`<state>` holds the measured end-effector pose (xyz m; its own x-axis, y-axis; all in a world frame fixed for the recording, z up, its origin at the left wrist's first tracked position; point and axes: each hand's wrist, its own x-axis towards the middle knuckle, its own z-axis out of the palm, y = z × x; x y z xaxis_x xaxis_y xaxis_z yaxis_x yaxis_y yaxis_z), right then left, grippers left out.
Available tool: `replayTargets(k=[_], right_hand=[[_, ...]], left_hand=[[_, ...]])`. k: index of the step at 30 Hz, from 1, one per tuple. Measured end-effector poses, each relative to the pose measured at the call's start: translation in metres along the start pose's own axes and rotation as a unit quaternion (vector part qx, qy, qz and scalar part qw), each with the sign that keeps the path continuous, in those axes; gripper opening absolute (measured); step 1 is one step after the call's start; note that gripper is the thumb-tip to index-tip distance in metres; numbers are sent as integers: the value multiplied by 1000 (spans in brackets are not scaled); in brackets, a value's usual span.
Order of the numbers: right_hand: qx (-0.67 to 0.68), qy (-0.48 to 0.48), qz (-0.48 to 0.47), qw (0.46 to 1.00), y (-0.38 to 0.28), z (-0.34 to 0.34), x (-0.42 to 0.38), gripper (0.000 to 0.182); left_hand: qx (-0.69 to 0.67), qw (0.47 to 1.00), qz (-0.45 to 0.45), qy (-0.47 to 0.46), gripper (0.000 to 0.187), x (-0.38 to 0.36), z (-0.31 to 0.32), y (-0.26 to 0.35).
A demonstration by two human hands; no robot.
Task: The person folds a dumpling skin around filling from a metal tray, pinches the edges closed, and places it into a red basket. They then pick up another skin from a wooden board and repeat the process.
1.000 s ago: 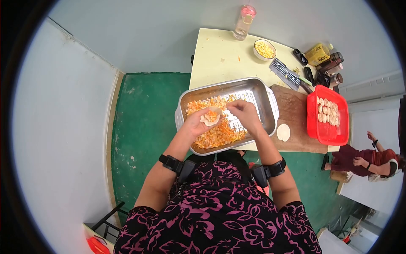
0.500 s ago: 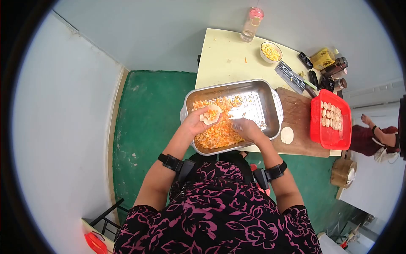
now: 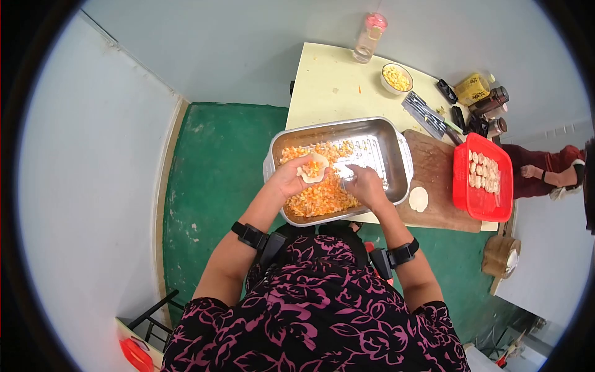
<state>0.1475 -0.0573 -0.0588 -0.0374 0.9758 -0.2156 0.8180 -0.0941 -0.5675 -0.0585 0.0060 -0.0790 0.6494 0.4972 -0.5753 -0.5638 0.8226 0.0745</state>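
Your left hand (image 3: 287, 179) gripped the cupped wrapper (image 3: 323, 161), filling (image 3: 313, 167) inside. Just right of that grip, your right hand (image 3: 369, 187) was over the pan (image 3: 389, 139), apart from the wrapper; whether it held anything, I could not tell.

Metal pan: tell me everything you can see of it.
The metal pan is silvery, rectangular and deep, with rounded corners and a lip at each short end. It sits upright on the pale table, its left end jutting past the edge. Chopped orange-and-pale filling covers mostly its left part; the right is largely bare and shiny. Both hands are over it; whether they touch it is unclear.
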Motion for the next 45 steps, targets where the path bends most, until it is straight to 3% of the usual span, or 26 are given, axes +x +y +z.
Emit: replayTargets(k=[4, 7, 9, 13, 16, 19, 25, 28, 31, 37, 45], right_hand=[[23, 140, -143, 979, -4, 9, -3, 34], [122, 171, -202, 956, -16, 2, -2, 24], [141, 153, -200, 958, -19, 4, -4, 18], [147, 164, -104, 970, -28, 5, -4, 21], [164, 183, -101, 964, -28, 13, -1, 22], [188, 163, -119, 961, -27, 18, 8, 23], [336, 88, -1, 938, -35, 16, 13, 19], [269, 107, 8, 957, -33, 17, 15, 17], [297, 66, 72, 950, -39, 13, 14, 17], [221, 114, 21, 968, -49, 18, 13, 17], [165, 120, 23, 979, -59, 30, 13, 19]], left_hand=[[1, 1000, -9, 12, 37, 0, 3, -1], [-1, 1000, -9, -12, 37, 1, 0, -2], [-5, 1000, -6, -3, 36, 1, -1, -4], [31, 999, 16, 13, 34, 2, 1, -5], [29, 999, -6, -16, 32, 4, -2, -4], [53, 998, 16, 12, 30, 2, 4, -9], [79, 997, -5, -2, 27, 5, 0, -7], [90, 996, -20, -13, 27, 8, -2, -8], [69, 998, -10, 3, 28, 13, -9, -12], [59, 998, -10, 23, 33, 16, -8, -19], [138, 987, 9, 81, 36, 13, -1, -24]])
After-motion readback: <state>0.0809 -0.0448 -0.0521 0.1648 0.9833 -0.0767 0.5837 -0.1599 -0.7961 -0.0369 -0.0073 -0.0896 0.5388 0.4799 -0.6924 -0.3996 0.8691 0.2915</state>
